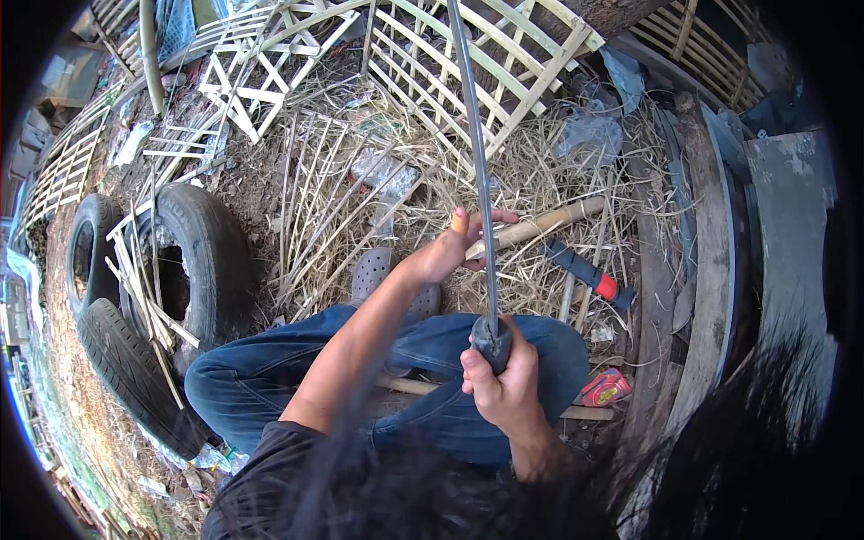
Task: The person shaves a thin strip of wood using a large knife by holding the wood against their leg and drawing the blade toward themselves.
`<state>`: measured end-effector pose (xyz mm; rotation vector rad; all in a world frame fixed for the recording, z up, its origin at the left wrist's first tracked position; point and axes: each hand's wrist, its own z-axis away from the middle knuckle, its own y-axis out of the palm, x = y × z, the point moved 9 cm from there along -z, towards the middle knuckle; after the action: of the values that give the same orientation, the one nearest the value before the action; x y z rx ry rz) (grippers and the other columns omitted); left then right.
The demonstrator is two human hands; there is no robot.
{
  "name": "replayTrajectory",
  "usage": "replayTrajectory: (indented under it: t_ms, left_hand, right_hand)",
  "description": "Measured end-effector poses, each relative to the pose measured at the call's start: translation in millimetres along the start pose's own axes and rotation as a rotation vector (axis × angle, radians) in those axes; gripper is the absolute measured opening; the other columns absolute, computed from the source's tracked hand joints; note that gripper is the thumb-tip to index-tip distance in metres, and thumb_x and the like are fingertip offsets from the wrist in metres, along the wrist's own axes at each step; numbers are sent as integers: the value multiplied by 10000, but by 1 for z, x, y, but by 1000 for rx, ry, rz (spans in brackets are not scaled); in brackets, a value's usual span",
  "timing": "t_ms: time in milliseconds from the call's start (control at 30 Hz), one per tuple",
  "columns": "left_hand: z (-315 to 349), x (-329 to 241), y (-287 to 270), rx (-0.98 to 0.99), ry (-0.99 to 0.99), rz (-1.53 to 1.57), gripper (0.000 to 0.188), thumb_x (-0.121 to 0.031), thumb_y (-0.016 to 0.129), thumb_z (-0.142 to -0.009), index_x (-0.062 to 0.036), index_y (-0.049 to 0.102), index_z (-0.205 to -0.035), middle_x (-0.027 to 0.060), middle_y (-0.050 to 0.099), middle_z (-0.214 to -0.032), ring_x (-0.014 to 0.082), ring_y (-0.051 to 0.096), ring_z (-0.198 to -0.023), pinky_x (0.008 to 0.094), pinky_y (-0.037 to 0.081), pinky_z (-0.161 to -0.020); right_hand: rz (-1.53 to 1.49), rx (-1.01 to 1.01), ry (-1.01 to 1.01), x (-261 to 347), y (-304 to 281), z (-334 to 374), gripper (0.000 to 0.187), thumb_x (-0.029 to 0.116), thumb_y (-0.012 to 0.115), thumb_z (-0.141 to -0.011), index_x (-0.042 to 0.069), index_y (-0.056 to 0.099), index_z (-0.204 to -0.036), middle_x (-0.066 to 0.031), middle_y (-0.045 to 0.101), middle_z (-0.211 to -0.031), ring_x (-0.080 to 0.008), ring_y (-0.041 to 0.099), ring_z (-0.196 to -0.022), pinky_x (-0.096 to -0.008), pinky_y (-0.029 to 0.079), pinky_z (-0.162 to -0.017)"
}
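Right hand [513, 382]: wrapped closed round the handle of a long-bladed knife [481, 171], blade pointing away. Left hand [443, 254]: ahead-left of that grip, fingers partly spread at the near end of the bamboo piece [553, 222]; held or merely touched, cannot tell. Beyond both: thin strips [310, 184], shavings [531, 166], presumably finished cuts. Bamboo piece looks unsplit; cutting seems incomplete.

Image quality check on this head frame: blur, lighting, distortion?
Head view: black vignette at the corners, fisheye bend toward the rim; hair along the lower edge blurred; far-left rim washed out, bluish-white; soft daylight elsewhere, no harsh shadows on the ground; knife and tires reasonably sharp.
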<state>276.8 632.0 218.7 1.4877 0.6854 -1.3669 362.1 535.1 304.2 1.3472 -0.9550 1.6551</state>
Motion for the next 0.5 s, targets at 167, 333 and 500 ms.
replayTrajectory:
  t_ms: [167, 333, 500]
  left_hand:
    - [-1, 1, 4, 16, 16, 1, 1151, -904, 35, -669, -29, 344, -1349, -57, 330, -509, 58, 255, -453, 234, 178, -488]
    - [-6, 3, -3, 7, 48, 69, 1099, -888, 113, -706, -26, 344, -1349, -60, 329, -506, 56, 261, -452, 233, 186, -488]
    - [-5, 12, -11, -29, 7, 119, 832, -656, 449, -815, -24, 341, -1345, -75, 320, -509, 46, 288, -460, 237, 191, -487]
  right_hand:
    - [-14, 16, 14, -5, -3, 7, 298, 267, 690, -833, 27, 518, -877, -47, 541, -614, -145, 555, -540, -287, 447, -531]
    - [-35, 53, -165, 20, -2, 9, 378, 316, 642, -867, -23, 489, -932, -31, 531, -597, -79, 529, -479, -225, 438, -453]
    - [-17, 51, -129, 15, -5, 2, 369, 307, 635, -867, -24, 487, -937, -30, 529, -596, -78, 523, -476, -224, 435, -450]
